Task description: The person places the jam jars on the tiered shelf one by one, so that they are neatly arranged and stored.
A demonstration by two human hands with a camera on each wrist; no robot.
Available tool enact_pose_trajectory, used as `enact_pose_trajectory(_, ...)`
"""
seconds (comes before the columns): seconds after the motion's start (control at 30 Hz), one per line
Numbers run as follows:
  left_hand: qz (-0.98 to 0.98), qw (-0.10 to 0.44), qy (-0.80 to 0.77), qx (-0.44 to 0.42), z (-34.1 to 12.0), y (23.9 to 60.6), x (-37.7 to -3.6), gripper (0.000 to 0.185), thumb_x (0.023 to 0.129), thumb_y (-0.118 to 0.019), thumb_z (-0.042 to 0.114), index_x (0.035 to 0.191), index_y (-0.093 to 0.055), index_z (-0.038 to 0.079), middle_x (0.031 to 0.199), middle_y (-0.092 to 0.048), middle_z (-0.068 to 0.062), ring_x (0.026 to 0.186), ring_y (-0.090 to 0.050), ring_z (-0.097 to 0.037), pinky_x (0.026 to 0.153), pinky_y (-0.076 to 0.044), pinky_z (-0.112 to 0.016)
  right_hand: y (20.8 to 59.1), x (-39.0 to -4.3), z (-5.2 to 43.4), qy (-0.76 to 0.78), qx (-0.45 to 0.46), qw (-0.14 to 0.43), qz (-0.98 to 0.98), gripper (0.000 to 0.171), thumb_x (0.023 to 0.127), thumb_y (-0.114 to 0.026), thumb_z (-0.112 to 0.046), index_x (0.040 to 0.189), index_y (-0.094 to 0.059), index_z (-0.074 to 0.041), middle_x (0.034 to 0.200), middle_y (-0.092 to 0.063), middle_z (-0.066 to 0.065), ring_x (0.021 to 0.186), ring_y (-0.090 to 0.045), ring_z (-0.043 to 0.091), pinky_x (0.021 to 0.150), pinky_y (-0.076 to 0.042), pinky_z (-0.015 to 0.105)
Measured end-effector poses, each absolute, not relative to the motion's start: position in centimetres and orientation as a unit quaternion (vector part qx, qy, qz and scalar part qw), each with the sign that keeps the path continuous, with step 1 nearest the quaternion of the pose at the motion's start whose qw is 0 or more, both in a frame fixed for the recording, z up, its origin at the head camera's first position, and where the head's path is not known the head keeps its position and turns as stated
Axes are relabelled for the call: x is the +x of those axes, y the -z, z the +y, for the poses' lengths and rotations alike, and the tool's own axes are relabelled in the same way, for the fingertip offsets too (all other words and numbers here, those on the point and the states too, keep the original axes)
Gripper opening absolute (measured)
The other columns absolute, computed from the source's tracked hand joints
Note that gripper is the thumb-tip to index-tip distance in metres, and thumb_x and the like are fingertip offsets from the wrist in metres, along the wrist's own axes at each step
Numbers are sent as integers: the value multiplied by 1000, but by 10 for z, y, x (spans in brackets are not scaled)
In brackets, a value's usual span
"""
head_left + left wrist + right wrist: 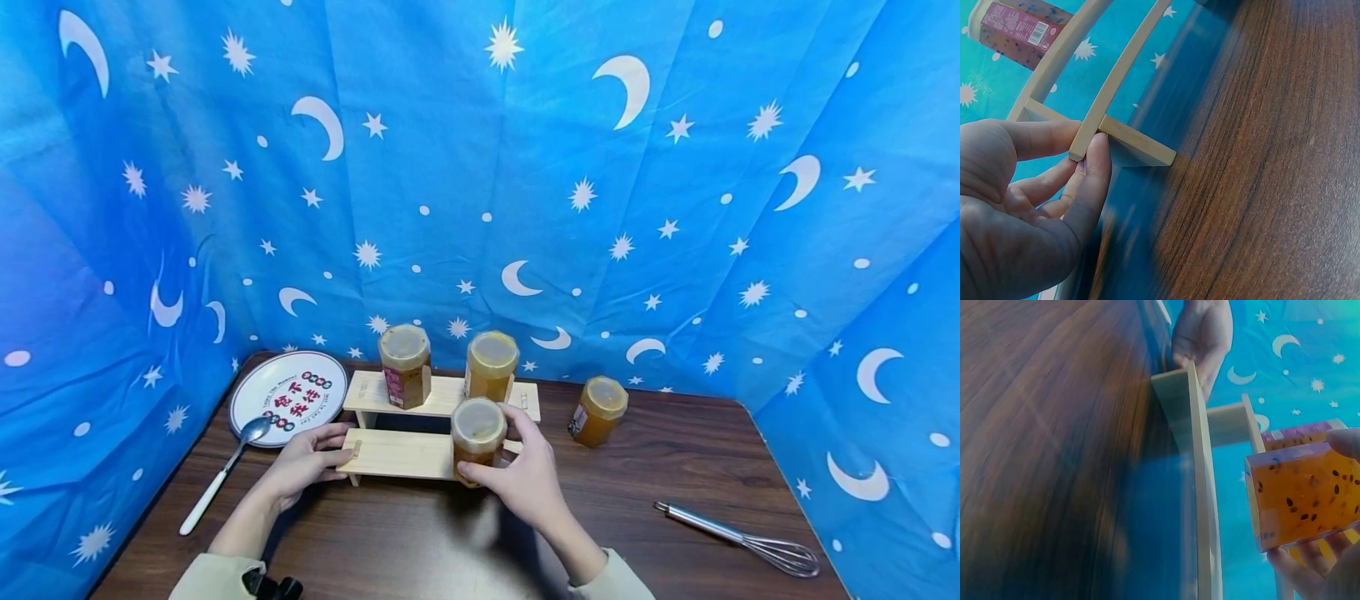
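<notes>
My right hand (528, 475) grips a lidded jar (477, 429) between thumb and fingers, over the right part of the wooden rack's lower board (401, 452). Amber filling with dark seeds shows through the jar (1310, 497) in the right wrist view, where a gap separates its base from the board. My left hand (303, 462) pinches the left end of that same board, thumb on one face and fingers on the other (1088, 128). Two similar jars, one left (406, 371) and one right (491, 367), stand upright on the rack's upper board (367, 392).
Right of the rack, another amber jar (598, 411) stands on the dark wooden table (637, 483). A whisk (738, 537) lies at the right. At the left is a white plate (251, 392) with a white-handled spoon (217, 483) leaning on its rim. A blue starry cloth (450, 167) hangs behind.
</notes>
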State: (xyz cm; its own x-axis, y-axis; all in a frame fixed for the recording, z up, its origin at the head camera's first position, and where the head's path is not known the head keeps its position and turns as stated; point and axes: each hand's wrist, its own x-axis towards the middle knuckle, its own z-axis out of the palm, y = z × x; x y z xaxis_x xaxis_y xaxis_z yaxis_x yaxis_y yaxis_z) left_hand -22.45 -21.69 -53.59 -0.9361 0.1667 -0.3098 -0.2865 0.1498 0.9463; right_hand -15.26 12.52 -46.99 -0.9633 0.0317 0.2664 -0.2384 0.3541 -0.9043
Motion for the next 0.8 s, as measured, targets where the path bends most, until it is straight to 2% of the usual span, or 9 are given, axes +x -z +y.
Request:
enact_pose_trajectory(0.43, 743, 174, -645, -36, -217, 536, -224, 64, 98, -68, 3, 152, -38, -10, 139, -53, -29, 95, -69, -22, 79, -64, -38, 471, -170, 81, -562, 101, 102, -815, 82, 68, -99, -28, 140, -58, -29, 122, -63, -12, 106, -60, 13, 91, -56, 43)
enact_pose_trajectory(0.63, 743, 174, -645, -44, -216, 535, -224, 63, 97, -68, 2, 152, -40, -9, 139, -53, -29, 95, -69, -21, 79, -64, -37, 475, -176, 65, -566, 109, 94, -812, 81, 68, -99, -28, 138, -59, -29, 121, -63, -14, 106, -61, 13, 88, -57, 41)
enact_pose_trajectory(0.8, 741, 175, -647, -50, -216, 534, -224, 61, 98, -68, 3, 152, -41, -7, 140, -53, -28, 97, -69, -22, 80, -64, -37, 479, -179, 54, -567, 118, 92, -810, 80, 69, -98, -29, 138, -59, -30, 122, -62, -14, 109, -60, 12, 93, -56, 49)
